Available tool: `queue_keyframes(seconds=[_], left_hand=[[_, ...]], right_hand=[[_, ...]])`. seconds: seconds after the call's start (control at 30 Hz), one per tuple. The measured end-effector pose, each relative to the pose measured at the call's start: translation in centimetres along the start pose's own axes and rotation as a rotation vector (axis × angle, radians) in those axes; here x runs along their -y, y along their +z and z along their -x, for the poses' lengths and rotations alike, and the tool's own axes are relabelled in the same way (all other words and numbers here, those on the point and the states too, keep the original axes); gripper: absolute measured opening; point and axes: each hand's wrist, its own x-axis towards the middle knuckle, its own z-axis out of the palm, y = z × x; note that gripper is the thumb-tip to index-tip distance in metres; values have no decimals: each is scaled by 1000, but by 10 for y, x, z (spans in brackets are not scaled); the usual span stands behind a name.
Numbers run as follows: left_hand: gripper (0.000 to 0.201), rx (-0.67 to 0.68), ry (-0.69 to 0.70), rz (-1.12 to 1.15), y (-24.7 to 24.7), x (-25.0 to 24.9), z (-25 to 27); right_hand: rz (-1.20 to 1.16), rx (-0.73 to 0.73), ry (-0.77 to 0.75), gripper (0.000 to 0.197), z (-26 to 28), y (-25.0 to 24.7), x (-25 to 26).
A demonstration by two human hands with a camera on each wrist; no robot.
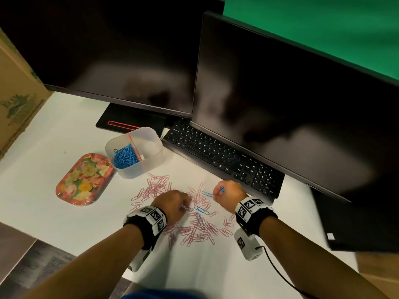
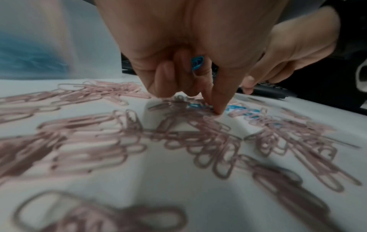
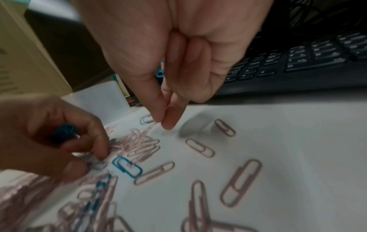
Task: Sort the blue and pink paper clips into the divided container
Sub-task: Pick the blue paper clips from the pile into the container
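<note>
Many pink paper clips lie scattered on the white desk, with a few blue clips among them. The translucent divided container stands behind the pile; its left compartment holds blue clips, and the right one looks empty. My left hand is down on the pile. Its curled fingers hold blue clips while a fingertip presses on the pile beside a blue clip. My right hand hovers just right of it, keeping blue clips in its fist, thumb and forefinger pinched together just above the desk.
A flowered tin tray lies left of the container. A black keyboard and two dark monitors stand close behind the hands. A cardboard box is at the far left. Another loose blue clip lies between my hands.
</note>
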Motion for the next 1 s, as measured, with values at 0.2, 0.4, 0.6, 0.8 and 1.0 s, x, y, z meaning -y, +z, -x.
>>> queue_keyframes(seconds=[0.2,0.4,0.6,0.8,1.0], left_hand=[[10,-63,-54,1,-5,16,0],[11,-134,-47,263,-14,5,2],[13,-17,34,575,-19,-27,-4],[18,-99,-38,473,-15,-24,-6],[11,-154,-53,534,-13,-28,-5]], right_hand=[[-146,95,5,17,3,-11,-7],[-245,140,-55,13,13,-20,-6],[-459,134,-52,13,19,-13,0],[-369,48,51,10,15,-1,-9],[-466,141,31,29,28,8,3]])
